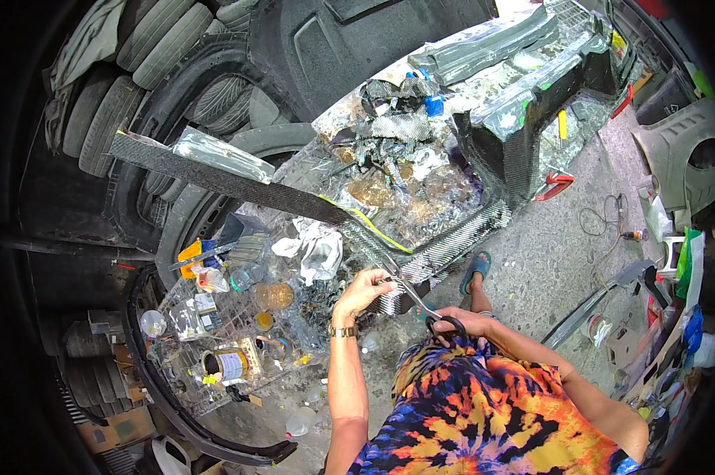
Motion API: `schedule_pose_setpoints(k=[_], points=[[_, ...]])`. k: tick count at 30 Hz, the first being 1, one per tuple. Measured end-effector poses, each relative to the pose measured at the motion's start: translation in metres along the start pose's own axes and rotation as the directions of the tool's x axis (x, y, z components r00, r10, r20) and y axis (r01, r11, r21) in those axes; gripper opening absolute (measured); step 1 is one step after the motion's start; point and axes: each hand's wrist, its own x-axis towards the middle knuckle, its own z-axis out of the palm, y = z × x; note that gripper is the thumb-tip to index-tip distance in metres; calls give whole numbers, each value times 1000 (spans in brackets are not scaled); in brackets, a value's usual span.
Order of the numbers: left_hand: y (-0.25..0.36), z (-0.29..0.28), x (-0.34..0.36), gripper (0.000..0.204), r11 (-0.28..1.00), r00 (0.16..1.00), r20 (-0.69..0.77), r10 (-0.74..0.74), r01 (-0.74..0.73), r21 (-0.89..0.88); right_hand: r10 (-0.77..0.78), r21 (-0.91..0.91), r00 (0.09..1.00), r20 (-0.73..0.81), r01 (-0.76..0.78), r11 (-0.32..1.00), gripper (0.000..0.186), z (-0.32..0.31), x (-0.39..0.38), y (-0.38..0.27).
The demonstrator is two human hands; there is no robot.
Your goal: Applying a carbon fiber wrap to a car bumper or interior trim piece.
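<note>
My right hand is closed round the black handles of a pair of scissors, just in front of my shirt. The metal blades point up and left, lying at the loose edge of a black-and-silver woven carbon fibre cloth. With fingers pinched, my left hand grips the near edge of that cloth beside the blade tips. The cloth lies along the corner of a long black car body part, whose narrow arm runs to the far left. Whether the blades are apart is hard to make out.
Carbon fibre scraps litter the worktable beyond. At left, a wire-mesh surface carries a tin can, a white rag and cups. Red-handled clamps grip the part's right side. Tires are stacked far left; a cable lies on the floor.
</note>
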Motion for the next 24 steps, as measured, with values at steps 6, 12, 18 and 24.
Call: schedule_pose_setpoints(k=[6,12,18,24], points=[[7,1,0,16,997,999,28,16,-14,-72,-42,28,997,67,40,999,40,-8,17,-9],[5,3,1,14,998,1000,11,20,-20,-55,26,8,1000,-1,-26,1000,31,-8,15,-15],[7,8,-17,16,999,999,46,10,-12,47,60,6,994,90,-61,998,32,-6,2,-7],[17,38,-42,13,998,988,148,-52,48,28,118,-311,993,24,-105,945,55,-21,-52,-8]])
